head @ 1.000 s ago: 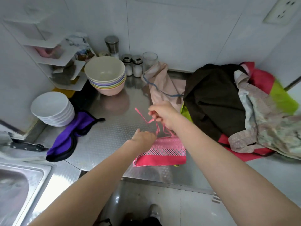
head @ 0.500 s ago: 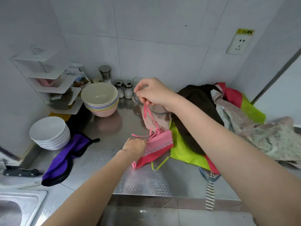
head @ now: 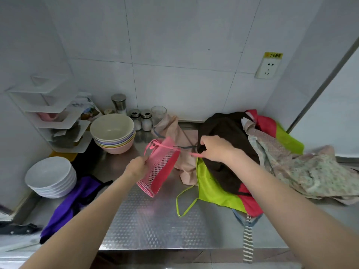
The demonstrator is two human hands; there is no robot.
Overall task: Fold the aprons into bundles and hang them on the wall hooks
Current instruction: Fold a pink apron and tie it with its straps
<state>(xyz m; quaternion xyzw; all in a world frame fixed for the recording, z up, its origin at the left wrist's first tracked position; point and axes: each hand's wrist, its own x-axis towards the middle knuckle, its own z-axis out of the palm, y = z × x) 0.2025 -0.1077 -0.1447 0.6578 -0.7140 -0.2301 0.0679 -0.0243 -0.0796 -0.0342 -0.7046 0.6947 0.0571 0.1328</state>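
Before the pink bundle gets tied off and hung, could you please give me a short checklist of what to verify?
1. Left hand grips the pink bundle: ok.
2. Right hand pinches the pink strap: ok.
3. Strap wrapped over the bundle's top: ok; knotted: cannot tell.
4. Bundle lifted off the counter: ok.
5. Strap free of the blue cord beside it: cannot tell.
6. Wall hook in view: not ok, none visible.
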